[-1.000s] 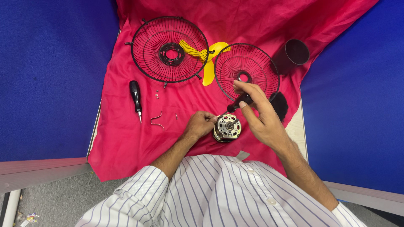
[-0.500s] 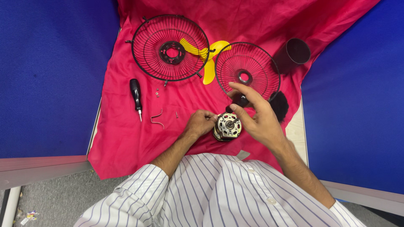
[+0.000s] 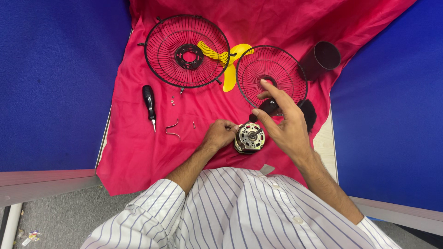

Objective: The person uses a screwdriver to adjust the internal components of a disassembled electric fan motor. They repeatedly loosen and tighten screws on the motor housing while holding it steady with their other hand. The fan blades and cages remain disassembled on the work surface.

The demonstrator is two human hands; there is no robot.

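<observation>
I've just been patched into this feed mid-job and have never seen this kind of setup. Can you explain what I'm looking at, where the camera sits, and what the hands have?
There is no machine here: a person in a striped shirt works with bare hands, filmed from a camera on their head looking down. A red cloth covers the work surface between blue walls. On it lie two round black wire fan guards, a yellow plastic fan blade, a black-handled screwdriver, a black plastic cylinder, a bent wire clip and tiny screws. The left hand steadies a round metal fan motor. The right hand holds a dark-handled tool over the motor's centre.
</observation>
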